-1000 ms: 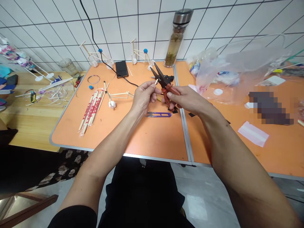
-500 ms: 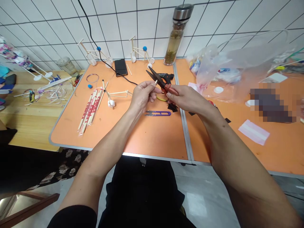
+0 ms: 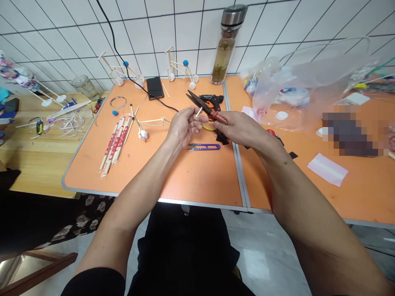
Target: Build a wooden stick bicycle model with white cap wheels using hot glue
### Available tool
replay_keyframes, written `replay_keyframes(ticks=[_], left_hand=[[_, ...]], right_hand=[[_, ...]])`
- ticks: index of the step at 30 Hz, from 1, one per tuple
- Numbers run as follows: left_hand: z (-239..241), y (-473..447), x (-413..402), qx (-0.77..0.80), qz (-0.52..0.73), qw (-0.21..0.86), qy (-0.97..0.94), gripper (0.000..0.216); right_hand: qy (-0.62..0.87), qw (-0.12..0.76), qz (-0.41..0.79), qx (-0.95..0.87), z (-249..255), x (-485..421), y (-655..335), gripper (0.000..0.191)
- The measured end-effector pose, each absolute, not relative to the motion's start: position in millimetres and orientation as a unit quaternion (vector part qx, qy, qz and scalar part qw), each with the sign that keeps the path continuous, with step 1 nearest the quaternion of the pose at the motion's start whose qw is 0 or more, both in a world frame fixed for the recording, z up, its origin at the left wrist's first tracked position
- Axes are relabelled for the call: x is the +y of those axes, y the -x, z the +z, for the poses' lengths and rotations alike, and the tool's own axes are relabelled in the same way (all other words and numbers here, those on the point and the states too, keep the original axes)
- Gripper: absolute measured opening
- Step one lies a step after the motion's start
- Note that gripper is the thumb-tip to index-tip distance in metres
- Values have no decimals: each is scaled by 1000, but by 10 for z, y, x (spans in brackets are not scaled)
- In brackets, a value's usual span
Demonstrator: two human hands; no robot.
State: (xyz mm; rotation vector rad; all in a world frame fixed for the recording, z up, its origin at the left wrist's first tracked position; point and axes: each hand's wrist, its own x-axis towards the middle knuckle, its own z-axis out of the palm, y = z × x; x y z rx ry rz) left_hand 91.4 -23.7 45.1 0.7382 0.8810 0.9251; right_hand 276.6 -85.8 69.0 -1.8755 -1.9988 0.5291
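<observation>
My left hand pinches a short piece of wooden stick between thumb and fingers. My right hand is wrapped round the reddish handles of dark-bladed scissors, whose blades point up and left, close by the stick. Whether the blades touch the stick I cannot tell. Below my hands lie purple thread snips. Left of my left hand is a partly built stick frame with a white wheel. A black glue gun lies behind the scissors.
Wrapped chopsticks lie at the left. Two stick tricycle models with blue balls stand at the back, near a phone and a tea bottle. A black cable crosses the table. A plastic bag sits at the right.
The stick piece in my left hand has turned and shows more of its length. The scissors' blades are closer together, and my right hand has shifted slightly left.
</observation>
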Motion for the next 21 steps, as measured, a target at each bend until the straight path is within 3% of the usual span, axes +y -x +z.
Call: replay_keyframes(ticks=[21], left_hand=[[442,-905,-271,401,434,716,-371,32]], right_hand=[[627,181,193,-733,584,-813,-2818,29]])
